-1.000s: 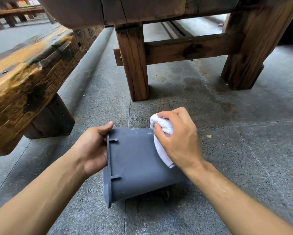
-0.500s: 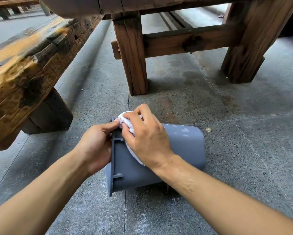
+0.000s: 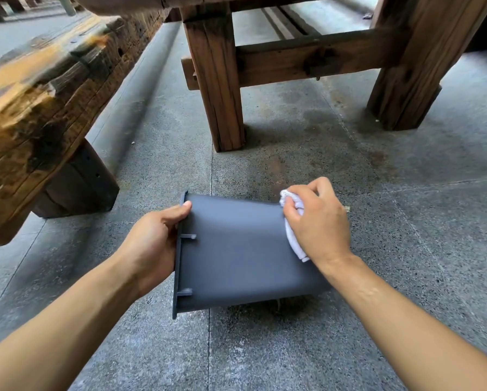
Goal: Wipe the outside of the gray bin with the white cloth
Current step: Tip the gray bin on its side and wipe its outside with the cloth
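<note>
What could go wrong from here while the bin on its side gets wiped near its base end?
The left hand grips only the rim of the gray bin, so a hard stroke might roll or shift it on the stone floor. The right hand holds the white cloth bunched, so little of it touches the wall and patches may be missed. The underside against the floor likely goes unwiped unless turned.

gray bin (image 3: 236,249), white cloth (image 3: 294,244), brown bench (image 3: 39,114)

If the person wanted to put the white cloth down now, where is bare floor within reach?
Bare grey stone floor lies right of the gray plastic bin, and also between bin and wooden table leg. Left is tighter: left hand grips the rim beside the wooden bench. Right hand holds the white cloth.
</note>
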Motion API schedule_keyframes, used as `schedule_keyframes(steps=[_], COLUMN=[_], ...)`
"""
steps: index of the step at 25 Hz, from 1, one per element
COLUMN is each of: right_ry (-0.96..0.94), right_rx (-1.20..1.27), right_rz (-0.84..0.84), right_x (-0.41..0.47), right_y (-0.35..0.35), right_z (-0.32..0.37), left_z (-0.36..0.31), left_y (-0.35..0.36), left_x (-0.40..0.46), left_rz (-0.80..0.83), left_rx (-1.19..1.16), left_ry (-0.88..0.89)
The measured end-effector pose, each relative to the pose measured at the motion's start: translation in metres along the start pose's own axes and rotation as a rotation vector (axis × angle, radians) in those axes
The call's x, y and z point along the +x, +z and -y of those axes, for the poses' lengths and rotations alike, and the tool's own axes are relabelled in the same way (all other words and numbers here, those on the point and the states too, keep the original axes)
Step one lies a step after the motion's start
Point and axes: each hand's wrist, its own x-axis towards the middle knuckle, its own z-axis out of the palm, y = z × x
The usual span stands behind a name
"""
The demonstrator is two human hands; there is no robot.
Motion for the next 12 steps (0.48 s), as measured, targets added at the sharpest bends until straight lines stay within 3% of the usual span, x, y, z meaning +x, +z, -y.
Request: schedule_keyframes(steps=[7, 12], right_ry=[0.159, 0.225], right_rx=[-0.07, -0.092], right_rz=[-0.063, -0.034], right_x=[-0.012, -0.019], right_y=[-0.014, -0.021], right_z=[-0.054, -0.075], left_z=[-0.007, 0.002], left_y=[-0.005, -0.002], left_x=[0.002, 0.007], left_rz=[0.083, -0.017], left_rx=[-0.011, 0.037], left_ry=[-0.117, -0.119])
